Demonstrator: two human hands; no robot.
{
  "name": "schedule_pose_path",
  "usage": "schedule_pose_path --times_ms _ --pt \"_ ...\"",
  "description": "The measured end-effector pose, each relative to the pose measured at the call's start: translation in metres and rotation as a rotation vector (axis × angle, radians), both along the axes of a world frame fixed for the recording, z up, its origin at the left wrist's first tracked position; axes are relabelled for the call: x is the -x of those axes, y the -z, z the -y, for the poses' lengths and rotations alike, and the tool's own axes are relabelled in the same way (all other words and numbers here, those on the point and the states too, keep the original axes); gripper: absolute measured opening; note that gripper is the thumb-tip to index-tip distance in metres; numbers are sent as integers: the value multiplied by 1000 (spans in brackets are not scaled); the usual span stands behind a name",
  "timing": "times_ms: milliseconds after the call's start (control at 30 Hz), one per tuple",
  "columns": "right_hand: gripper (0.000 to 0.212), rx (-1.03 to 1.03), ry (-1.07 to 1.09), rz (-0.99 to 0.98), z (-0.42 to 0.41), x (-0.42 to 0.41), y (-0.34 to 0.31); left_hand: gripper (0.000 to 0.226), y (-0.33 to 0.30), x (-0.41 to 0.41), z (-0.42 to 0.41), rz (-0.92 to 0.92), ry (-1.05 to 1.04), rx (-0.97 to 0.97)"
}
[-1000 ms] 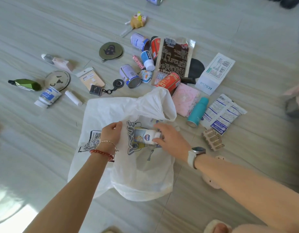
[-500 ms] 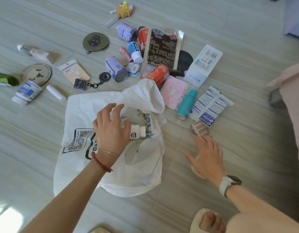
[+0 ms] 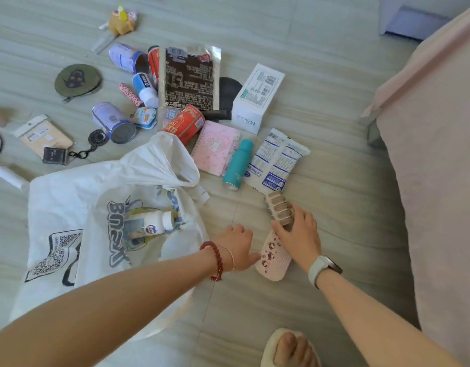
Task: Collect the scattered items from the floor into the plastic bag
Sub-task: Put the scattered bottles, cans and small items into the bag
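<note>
Right now the right hand (image 3: pixel 298 230) curls its fingers over the tan comb (image 3: pixel 278 210), which lies on the floor (image 3: pixel 321 88) just off the bag (image 3: pixel 77 197)'s right edge, while the left hand (image 3: pixel 237 246), fingers loosely bent and holding nothing, touches the pink slipper (image 3: pixel 273 258) beside it. Inside the bag's open mouth lies a white bottle (image 3: pixel 151 224) (on its side); bare floor stretches right toward pink fabric (image 3: pixel 440 168), and the remaining clutter sits beyond the bag's far edge.
</note>
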State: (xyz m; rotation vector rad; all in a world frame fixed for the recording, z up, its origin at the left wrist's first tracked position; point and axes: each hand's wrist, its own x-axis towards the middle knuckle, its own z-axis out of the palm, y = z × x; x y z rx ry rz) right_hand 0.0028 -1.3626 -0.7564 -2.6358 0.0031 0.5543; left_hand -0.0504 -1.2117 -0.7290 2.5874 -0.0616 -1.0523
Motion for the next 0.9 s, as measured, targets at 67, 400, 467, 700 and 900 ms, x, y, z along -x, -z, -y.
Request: schedule_pose_path --times_ms 67,400,467,700,900 --pt "56 -95 65 -10 2 -8 3 63 16 7 27 7 -126 14" --pt "38 -398 203 103 26 -2 7 66 44 19 71 244 -286 111" --pt "37 -432 233 154 24 1 1 61 40 20 69 223 -230 131" --pt "39 -565 289 245 6 -8 -21 44 -2 9 16 285 -222 338" --pt "30 -570 131 186 -44 -8 -36 43 -57 13 -87 389 -332 187"
